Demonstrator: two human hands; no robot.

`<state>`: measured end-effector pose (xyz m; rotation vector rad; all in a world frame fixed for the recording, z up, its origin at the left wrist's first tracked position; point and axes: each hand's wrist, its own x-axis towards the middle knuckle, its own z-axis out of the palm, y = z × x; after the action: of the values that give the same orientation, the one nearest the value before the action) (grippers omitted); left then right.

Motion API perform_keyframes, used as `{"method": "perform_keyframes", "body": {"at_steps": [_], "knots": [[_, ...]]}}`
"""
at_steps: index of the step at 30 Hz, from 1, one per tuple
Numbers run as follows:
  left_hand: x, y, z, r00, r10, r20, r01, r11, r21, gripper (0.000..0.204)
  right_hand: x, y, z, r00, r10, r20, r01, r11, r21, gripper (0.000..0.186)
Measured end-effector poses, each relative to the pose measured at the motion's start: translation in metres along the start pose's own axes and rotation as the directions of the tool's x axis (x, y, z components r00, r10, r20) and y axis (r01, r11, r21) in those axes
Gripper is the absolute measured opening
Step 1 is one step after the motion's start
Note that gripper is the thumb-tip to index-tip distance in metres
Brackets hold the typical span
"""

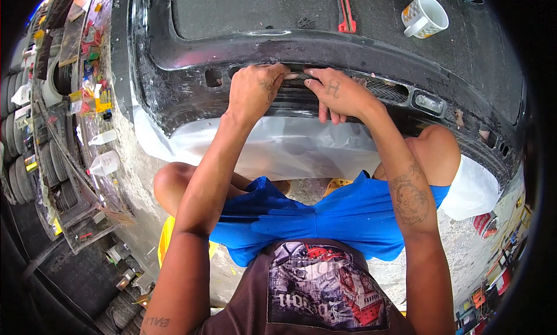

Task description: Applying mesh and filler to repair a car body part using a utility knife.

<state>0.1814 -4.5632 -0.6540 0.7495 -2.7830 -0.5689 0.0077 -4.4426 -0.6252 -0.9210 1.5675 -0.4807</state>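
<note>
A black car body panel [174, 94], scuffed and dusty, lies in front of me with its cut-out edge toward me. Both hands meet at a narrow slot in that edge. My left hand [255, 86] is closed, its fingertips pinched at the slot beside a small pale strip [295, 76]. From the other side my right hand [339, 92] comes to the same spot, thumb and forefinger drawn together and the other fingers curled below. What each set of fingertips grips is largely hidden.
A red utility knife [346, 13] and a patterned white mug [429, 18] rest on the panel's dark surface. Pale plastic sheeting [272, 146] hangs below its near edge. Cluttered shelves with tyres [55, 155] stand left; a red can [485, 224] sits at right.
</note>
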Motion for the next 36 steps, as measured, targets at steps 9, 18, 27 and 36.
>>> {"method": "perform_keyframes", "body": {"at_steps": [9,18,27,36], "knots": [[0.007,0.005,-0.001,0.983,-0.067,0.169,0.027,0.973,0.231,0.014,0.002,0.003,-0.003,1.0,0.014,0.025,-0.014,1.0,0.02,0.053],[0.009,0.009,-0.001,0.988,-0.05,0.148,0.019,0.98,0.2,0.015,0.01,0.009,0.001,1.0,0.003,0.031,-0.006,0.996,0.088,0.053],[0.011,0.014,0.0,0.979,-0.088,0.186,0.034,0.961,0.273,0.015,0.014,0.01,0.006,1.0,0.003,0.023,-0.006,0.992,0.123,0.05],[0.01,0.013,0.002,0.981,-0.077,0.179,0.022,0.957,0.289,0.016,0.018,0.013,0.001,0.996,-0.005,0.092,-0.014,0.979,0.201,0.05]]}}
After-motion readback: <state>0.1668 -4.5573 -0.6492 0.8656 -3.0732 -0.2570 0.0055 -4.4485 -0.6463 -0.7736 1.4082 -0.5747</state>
